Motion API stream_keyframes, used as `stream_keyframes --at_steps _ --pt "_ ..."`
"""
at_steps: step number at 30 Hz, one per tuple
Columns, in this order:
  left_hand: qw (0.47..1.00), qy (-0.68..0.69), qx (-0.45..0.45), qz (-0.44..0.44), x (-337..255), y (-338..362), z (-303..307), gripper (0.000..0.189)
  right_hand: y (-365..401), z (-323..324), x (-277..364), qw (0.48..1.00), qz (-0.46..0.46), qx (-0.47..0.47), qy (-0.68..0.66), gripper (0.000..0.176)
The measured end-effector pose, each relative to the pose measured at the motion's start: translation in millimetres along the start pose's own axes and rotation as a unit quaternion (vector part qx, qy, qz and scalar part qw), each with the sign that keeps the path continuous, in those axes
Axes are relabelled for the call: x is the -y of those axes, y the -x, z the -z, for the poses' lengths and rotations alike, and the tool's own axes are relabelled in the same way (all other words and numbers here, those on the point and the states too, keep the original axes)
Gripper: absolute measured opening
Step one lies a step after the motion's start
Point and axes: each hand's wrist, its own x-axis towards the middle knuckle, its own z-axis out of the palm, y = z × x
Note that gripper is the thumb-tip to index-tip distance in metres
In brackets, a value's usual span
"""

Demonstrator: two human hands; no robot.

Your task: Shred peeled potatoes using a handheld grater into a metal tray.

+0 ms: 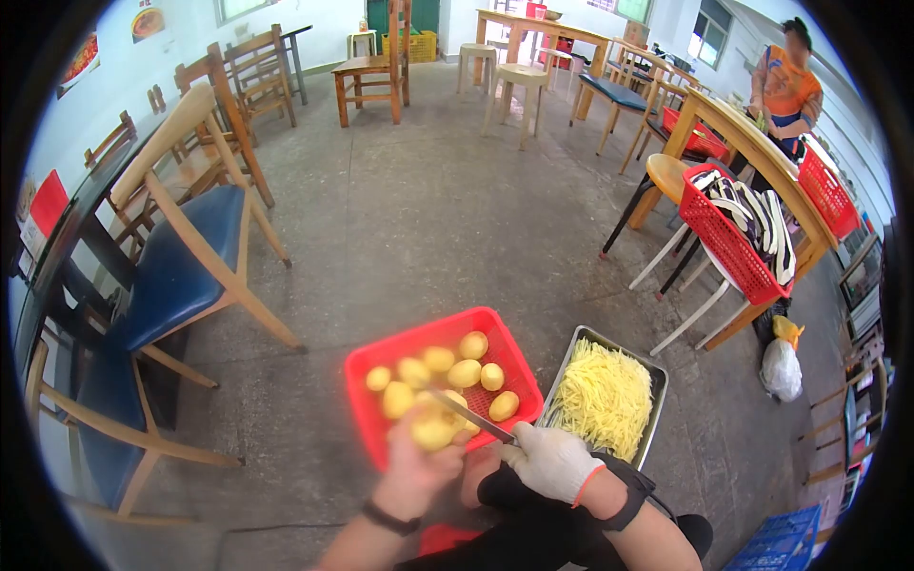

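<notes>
My bare left hand is closed around a peeled potato above the near side of a red plastic basket. In my right hand, which wears a white glove with an orange cuff, is a knife. Its blade reaches left toward the held potato; whether it touches cannot be made out. Several peeled potatoes lie in the basket. To its right, a metal tray bears a heap of pale yellow potato shreds.
Wooden chairs with blue seats line the left. At right, a red basket of dark-and-white striped long vegetables rests on stools beside a wooden table. A person in orange stands behind it. A white bag sits on the floor.
</notes>
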Motion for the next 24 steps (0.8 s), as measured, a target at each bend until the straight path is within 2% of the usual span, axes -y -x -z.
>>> stream_keyframes --at_steps 5,8,11,13,14,16,17,18,19,20,22,24 --pt "0.999 -0.006 -0.028 0.019 -1.6 1.9 -8.4 0.049 -9.7 -12.7 -13.2 0.997 0.011 0.029 -0.077 0.038" --pt "1.000 -0.005 -0.018 0.018 0.4 -4.8 -4.7 0.049 -12.9 -19.3 -18.7 0.988 0.052 0.026 -0.145 0.035" --pt "1.000 -0.006 -0.013 -0.011 5.4 -10.7 -2.9 0.048 -14.3 -14.8 -10.4 0.980 0.063 0.038 -0.188 0.040" --pt "0.999 -0.028 -0.016 -0.015 4.5 -8.0 -6.6 0.046 -11.8 0.2 -1.5 0.942 -0.036 0.156 -0.294 0.040" --pt "0.999 -0.029 -0.016 -0.016 4.1 -7.8 -6.2 0.046 -12.9 1.4 -2.2 0.942 -0.035 0.156 -0.294 0.040" --pt "1.000 -0.024 0.005 -0.008 4.0 -8.0 -4.8 0.046 -14.7 1.2 -6.2 0.900 -0.089 0.222 -0.364 0.035" --pt "1.000 -0.024 0.005 -0.008 4.8 -9.4 -5.7 0.046 -15.5 -7.4 -9.8 0.900 -0.090 0.222 -0.365 0.035" --pt "1.000 -0.013 -0.002 -0.026 5.7 -11.3 -7.6 0.045 -15.8 -22.1 -14.8 0.961 0.005 0.088 -0.262 0.035" --pt "0.999 -0.001 -0.009 -0.044 6.3 -12.9 -8.5 0.045 -14.8 -24.6 -11.9 0.983 0.100 -0.049 -0.148 0.036" --pt "0.999 -0.001 -0.009 -0.044 5.0 -13.7 -6.7 0.045 -12.2 -23.5 -8.9 0.983 0.100 -0.049 -0.147 0.036" --pt "0.997 -0.044 0.012 -0.057 -2.3 -17.0 -1.1 0.044 -3.4 -15.2 2.2 0.992 0.016 -0.128 -0.012 0.034" --pt "0.997 -0.029 0.004 -0.068 -5.4 -18.0 2.0 0.042 3.5 -1.3 10.8 0.992 0.016 -0.123 0.013 0.034"
